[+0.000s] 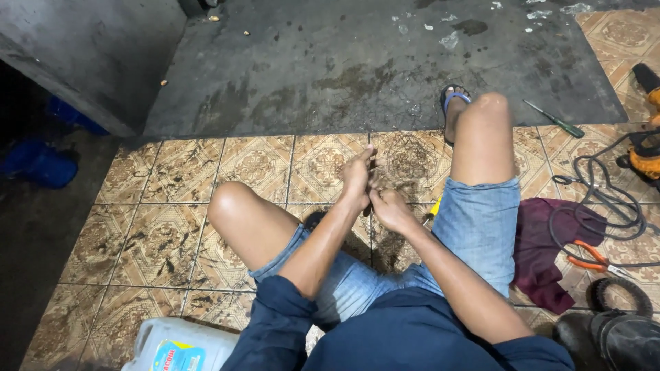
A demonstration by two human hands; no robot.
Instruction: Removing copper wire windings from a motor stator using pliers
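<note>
I sit on a patterned tile floor (172, 206) with both knees apart. My left hand (357, 177) and my right hand (390, 208) meet between my knees, fingers curled and pressed together around something small and dark. What they hold is hidden by the fingers. A bit of yellow (434, 207) shows just right of my right hand, against my denim shorts.
A maroon cloth (543, 251) lies right of my leg. Beside it are orange-handled pliers (592, 261), a coiled grey cable (605, 199), a green screwdriver (550, 121) and an orange power tool (646, 151). A white plastic jug (175, 343) stands at lower left.
</note>
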